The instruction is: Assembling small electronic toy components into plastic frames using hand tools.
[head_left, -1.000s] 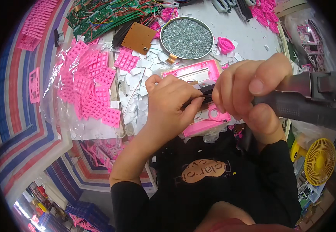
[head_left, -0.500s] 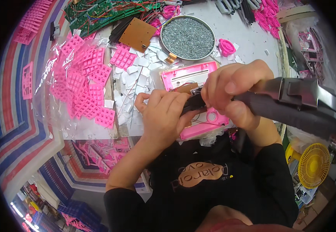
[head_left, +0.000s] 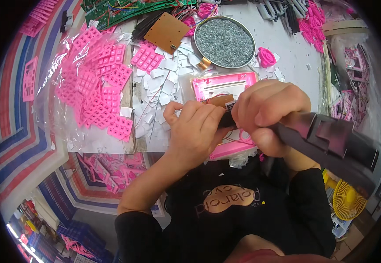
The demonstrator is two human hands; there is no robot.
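Note:
Over a pink plastic case, my left hand pinches a small black part, mostly hidden by fingers. My right hand is wrapped round a long black tool, apparently an electric screwdriver with a lever-like piece on its side. The tool's body runs to the right edge; its tip is hidden behind my fingers. Both hands nearly touch. Beside them lies a small brown circuit board with thin wires. Behind my hands shows a pink frame with a pale panel.
A round dish full of small metal screws stands behind the case. Pink keypads pile up in clear plastic at left, near scattered white pieces. Green circuit boards lie at the back. A yellow fan stands at lower right.
The whole view has shifted, so the bench things appear farther right. The black tool's body has swung lower in the picture. Both hands keep their grip at the case.

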